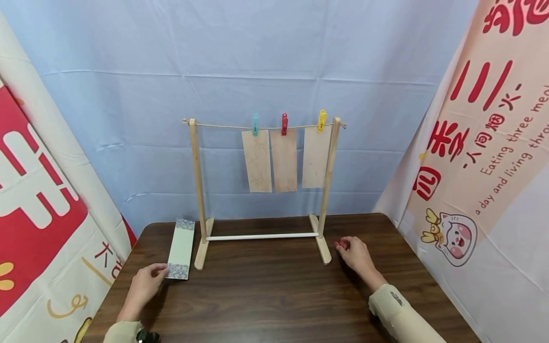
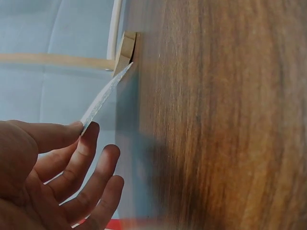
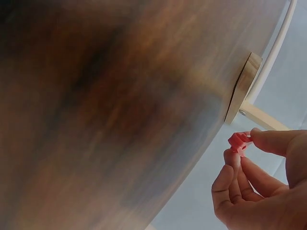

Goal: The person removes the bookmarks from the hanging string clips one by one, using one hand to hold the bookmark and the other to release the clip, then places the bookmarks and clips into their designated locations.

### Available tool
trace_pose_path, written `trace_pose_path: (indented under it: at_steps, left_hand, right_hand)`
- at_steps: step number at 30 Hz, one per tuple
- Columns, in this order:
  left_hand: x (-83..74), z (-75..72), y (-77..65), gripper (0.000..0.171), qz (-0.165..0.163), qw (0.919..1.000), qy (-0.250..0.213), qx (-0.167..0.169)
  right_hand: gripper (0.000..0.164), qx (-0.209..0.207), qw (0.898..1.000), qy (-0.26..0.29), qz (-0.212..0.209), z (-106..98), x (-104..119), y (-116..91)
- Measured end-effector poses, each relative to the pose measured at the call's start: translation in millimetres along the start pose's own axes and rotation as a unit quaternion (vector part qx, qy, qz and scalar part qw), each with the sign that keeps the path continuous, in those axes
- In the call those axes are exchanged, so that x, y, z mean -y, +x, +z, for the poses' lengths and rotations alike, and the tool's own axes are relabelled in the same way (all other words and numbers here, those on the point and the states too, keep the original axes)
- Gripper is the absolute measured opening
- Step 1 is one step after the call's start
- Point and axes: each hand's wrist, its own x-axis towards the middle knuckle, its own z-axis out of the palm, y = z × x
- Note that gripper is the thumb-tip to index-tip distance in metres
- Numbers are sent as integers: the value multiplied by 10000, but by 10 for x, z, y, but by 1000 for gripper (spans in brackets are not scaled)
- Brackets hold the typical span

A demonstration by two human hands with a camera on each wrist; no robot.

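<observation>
Long pale green card with blue-and-white patterned ends [image 1: 181,245]: on the left part of the bench, just beside the rack's left foot, its near end tilted up; whether its far end touches the wood I cannot tell.
Left hand [image 1: 145,286]: pinches the green card's near left corner between thumb and index finger – the other fingers are spread and loosely bent.
Small red plastic clip [image 3: 239,141]: at the right, near the outer side of the rack's right foot and well apart from the green card.
Right hand [image 1: 357,252]: pinches the red clip between thumb and fingertips, the remaining fingers curled in below.
Pale wooden rack with two upright posts [image 1: 198,181]: stands at the back between the hands, a white round rod [image 1: 261,236] joining its feet and a thin beige string [image 1: 220,126] tied across its top.
Hung cards: three, all on the string's right half – a beige one [image 1: 258,164] under a turquoise clip [image 1: 255,125], a pinkish-tan one [image 1: 284,164] under another red clip [image 1: 284,125], and a cream one [image 1: 314,164] under a yellow clip [image 1: 322,121], beside the right post.
Dark brown wood-grain bench [image 1: 266,295]: carries the rack.
Pale blue cloth [image 1: 257,43]: hangs behind, with red-lettered printed cloth [image 1: 484,143] at the right.
</observation>
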Motion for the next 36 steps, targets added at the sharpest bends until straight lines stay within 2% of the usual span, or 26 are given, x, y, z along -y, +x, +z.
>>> trace_pose_path:
  at_steps: [6,15,26,36]
  left_hand:
    - [16,-7,37,31,-85,9998,31,154]
    - [4,38,73,33,-262,9992,129,270]
    - [-5,65,79,34,-600,9973,293,292]
    - [-40,50,61,31,-644,9959,560,307]
  right_hand:
    - [31,-52,9999,-72,-60,14,14,20]
    - [28,94,9998,-134,122,33,-5,6]
    - [21,157,9996,-245,51,31,-32,37]
    - [19,294,9990,-281,178,39,-12,55]
